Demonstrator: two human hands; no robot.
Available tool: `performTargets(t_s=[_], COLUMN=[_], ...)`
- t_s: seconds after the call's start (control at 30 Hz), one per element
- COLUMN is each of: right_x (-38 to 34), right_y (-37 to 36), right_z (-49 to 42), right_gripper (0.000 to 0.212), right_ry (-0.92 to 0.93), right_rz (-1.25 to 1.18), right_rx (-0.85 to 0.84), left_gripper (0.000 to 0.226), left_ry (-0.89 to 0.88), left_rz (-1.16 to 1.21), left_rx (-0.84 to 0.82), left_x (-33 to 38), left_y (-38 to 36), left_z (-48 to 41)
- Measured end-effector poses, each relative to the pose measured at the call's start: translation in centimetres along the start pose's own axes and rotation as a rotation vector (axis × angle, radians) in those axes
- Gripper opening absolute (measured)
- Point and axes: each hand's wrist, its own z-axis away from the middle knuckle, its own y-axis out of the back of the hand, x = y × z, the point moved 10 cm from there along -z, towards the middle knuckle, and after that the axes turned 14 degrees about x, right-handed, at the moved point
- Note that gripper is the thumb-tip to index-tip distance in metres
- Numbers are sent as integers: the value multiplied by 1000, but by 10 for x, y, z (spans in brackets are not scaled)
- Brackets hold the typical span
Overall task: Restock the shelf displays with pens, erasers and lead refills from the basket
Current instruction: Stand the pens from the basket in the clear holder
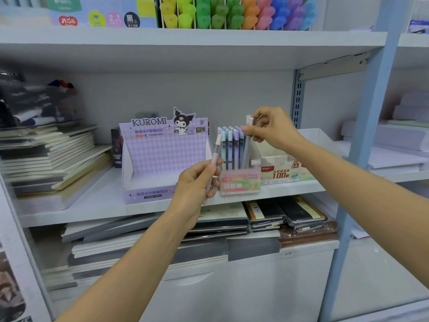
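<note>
Left hand: we curl our left hand [196, 184] round a pale pen [217, 147], gripping its lower half. The pen stands nearly upright, cap end up, just left of the clear display box [240, 184].

Right hand: our right hand [272, 129] pinches a grey pen [246, 149] near its white top between thumb and fingertips. The other fingers are bent behind it.

Grey pen: it leans slightly and its lower end sits inside the clear display box, at the right end of the row.

Clear display box: it stands at the front edge of the shelf [97, 205]. We read "FRUIT SODA" on its pink and green front, and it holds a row of pastel pens [229, 142] standing upright.

Left neighbour: a lilac Kuromi display box [162, 156] stands just beside it, open face toward us.

Right neighbour: a lead refill box [279, 174] marked "100" stands just beside the clear box.

Far left of the shelf: a stack of notebooks [51, 159] lies flat, well apart from our hands.

Below: wrapped notebooks [285, 214] lie in piles under the shelf.

Above: bright highlighters [232, 15] fill the upper shelf in colour order.

Right: a blue upright [376, 101] borders the bay.
</note>
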Motion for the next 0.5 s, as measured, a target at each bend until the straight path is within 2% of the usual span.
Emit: performTargets(t_s=[0.13, 0.27, 0.5], right_x=[11, 14, 13], right_y=[-16, -21, -21], right_z=[4, 3, 3], right_gripper=[17, 10, 13], right_ry=[-49, -56, 9], right_rz=[-15, -58, 34], right_rx=[-83, -82, -54], left_gripper=[22, 21, 21], left_ry=[-1, 0, 16], left_rz=[7, 17, 21], left_rx=[2, -1, 4], left_x=[0, -2, -7], left_y=[0, 2, 3], left_z=[-2, -4, -6])
